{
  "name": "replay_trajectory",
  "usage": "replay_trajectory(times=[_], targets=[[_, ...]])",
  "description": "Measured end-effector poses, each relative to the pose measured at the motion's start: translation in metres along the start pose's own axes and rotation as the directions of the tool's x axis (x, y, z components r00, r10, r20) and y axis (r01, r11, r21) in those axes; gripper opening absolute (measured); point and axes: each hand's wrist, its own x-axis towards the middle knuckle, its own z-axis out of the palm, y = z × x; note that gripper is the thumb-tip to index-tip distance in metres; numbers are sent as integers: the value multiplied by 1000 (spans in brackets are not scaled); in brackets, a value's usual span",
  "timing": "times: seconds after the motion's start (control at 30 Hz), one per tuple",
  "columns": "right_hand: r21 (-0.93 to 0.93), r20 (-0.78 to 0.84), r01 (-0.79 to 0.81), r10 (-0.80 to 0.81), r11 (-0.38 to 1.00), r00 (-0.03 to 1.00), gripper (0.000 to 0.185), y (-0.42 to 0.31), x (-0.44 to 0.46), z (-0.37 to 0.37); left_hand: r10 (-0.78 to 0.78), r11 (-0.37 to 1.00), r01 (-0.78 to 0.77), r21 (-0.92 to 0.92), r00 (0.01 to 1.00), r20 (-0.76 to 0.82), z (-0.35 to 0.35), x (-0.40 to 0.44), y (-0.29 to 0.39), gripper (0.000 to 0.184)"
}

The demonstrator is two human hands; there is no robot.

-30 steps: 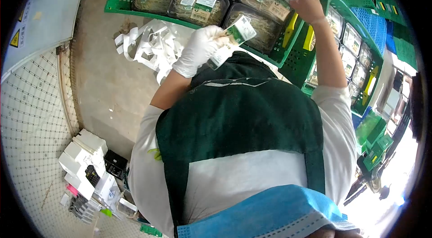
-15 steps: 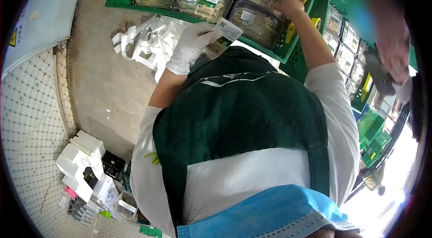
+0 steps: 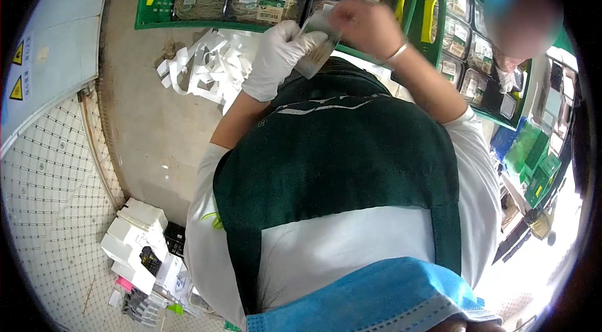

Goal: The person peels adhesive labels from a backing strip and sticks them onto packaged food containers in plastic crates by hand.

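Note:
My left hand (image 3: 279, 59), in a white glove, is closed around several printed labels (image 3: 316, 56) in front of my apron. My bare right hand (image 3: 376, 28), a bangle at its wrist, has its fingers curled and pinched at the top edge of these labels; motion blurs them. Just beyond both hands, a green crate (image 3: 207, 23) holds several black plastic trays of thin, pale strands under clear film. One tray (image 3: 266, 1) carries a white sticker and a green-and-brown label. My right hand partly hides the nearest tray on the right.
Crumpled white strip backing (image 3: 213, 65) lies left of my left hand. Another green crate (image 3: 439, 59) of labelled trays stands to the right, with a person's gloved hand (image 3: 506, 75) over it. White boxes (image 3: 135, 235) and a black device stand at lower left.
My right hand has come back from a tray at the crate's right side to the labels in my left hand. That tray now shows a green-and-brown label. The view has shifted slightly.

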Motion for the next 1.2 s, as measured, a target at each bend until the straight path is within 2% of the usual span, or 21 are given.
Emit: replay_trajectory(times=[0.03, 0.07, 0.1, 0.13, 0.2, 0.27, 0.33, 0.4, 0.47, 0.5, 0.63, 0.7, 0.83, 0.87, 0.93, 1.0, 1.07, 1.1, 1.13, 1.17, 1.2], targets=[[-62, -127, -107, 99, 992, 987, 16, 20, 8, -12, 30, 993, -26, -114, 999, 37, 0, -3, 8, 26], [-92, -147, -242, 227, 966, 963, 17, 42, 19, -36, 63, 972, -46, -231, 996, 68, 1, -8, 15, 23], [-173, -199, -98, 63, 980, 978, 21, 75, 24, -52, -88, 965, 113, -238, 990, 114, -9, -14, 15, 17], [-330, -166, 18, -76, 944, 983, 31, 119, 28, -41, -111, 956, 143, -256, 984, 137, -17, -17, 4, 15], [-258, 115, -72, 104, 964, 988, 34, 102, 11, -15, -156, 909, 181, -376, 983, 96, -29, -25, -14, 16], [-417, 327, -147, 299, 897, 896, 27, 95, 8, 27, -137, 911, 162, -380, 986, 93, -38, -29, -27, 16], [-498, 181, -135, 255, 857, 950, 20, 103, 1, 64, -121, 910, 144, -389, 989, 84, -40, -33, -34, 17], [-510, 191, -107, 234, 854, 953, 21, 111, -2, 77, -162, 856, 201, -475, 979, 122, -40, -37, -38, 19], [-575, 166, -106, 242, 811, 956, 30, 110, -6, 76, -142, 828, 202, -523, 978, 152, -40, -39, -38, 21], [-633, 165, -76, 230, 771, 959, 43, 109, -11, 74, -151, 805, 184, -564, 983, 105, -36, -40, -37, 22], [-645, 128, -33, 150, 763, 980, 58, 105, -13, 71, -156, 782, 121, -612, 988, -4, -27, -40, -35, 16], [-628, 238, -117, 332, 769, 913, 67, 102, -9, 80, -155, 799, 95, -594, 987, -49, -25, -39, -39, 9], [-644, 324, -28, 306, 764, 895, 65, 105, -14, 73, -86, 863, 43, -504, 994, -62, -22, -34, -42, 11], [-645, 321, -25, 301, 764, 898, 65, 109, -13, 68, -101, 826, 57, -560, 994, -48, -20, -34, -34, 13], [-689, 443, 77, 334, 721, 832, 64, 116, -9, 61, -113, 788, 60, -612, 992, -48, -11, -31, -14, 16], [-656, 554, 127, 360, 744, 750, 57, 106, 1, 38, -81, 726, -74, -684, 978, -191, -1, -27, 3, 20], [-315, 532, 139, 54, 939, 845, 48, 85, 5, 19, -78, 693, -102, -714, 973, -215, 3, -32, 5, 22], [-68, 530, 88, -39, 994, 847, 45, 61, 9, 6, -65, 757, -64, -651, 983, -172, 3, -34, 6, 18], [184, 508, 38, -128, 982, 852, 43, 37, 14, -1, -53, 815, -32, -579, 990, -128, 1, -34, 6, 15], [301, 438, 90, -222, 949, 871, 42, 25, 14, 5, -27, 918, -55, -393, 979, -201, 2, -35, 3, 19], [416, 358, 141, -305, 898, 882, 40, 14, 14, 13, 7, 935, -78, -345, 980, -200, 2, -33, -2, 16]])
